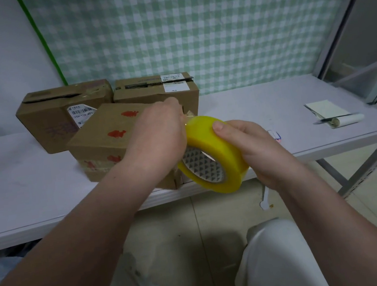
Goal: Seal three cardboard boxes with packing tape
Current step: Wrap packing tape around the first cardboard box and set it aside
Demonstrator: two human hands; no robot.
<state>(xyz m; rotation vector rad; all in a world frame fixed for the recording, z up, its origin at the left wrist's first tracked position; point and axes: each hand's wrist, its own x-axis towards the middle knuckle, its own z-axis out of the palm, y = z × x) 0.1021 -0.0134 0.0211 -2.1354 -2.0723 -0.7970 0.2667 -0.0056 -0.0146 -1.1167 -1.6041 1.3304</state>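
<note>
The right hand (pixel 253 148) is gripping the round yellow tape roll (pixel 211 155) mid-frame. The left hand (pixel 159 132) is pinching its loose end beside the brown cardboard box (pixel 107 139) on the white counter (pixel 263 113).

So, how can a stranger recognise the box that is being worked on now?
On the white table, three cardboard boxes stand at the left. Take the front box, nearest the edge, behind the left hand. Only it has red marks on top.

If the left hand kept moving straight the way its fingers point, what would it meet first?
Probably the back right brown cardboard box: the left hand, pinching the yellow tape roll's free end, points up and away towards it. Depth is unclear.
</note>
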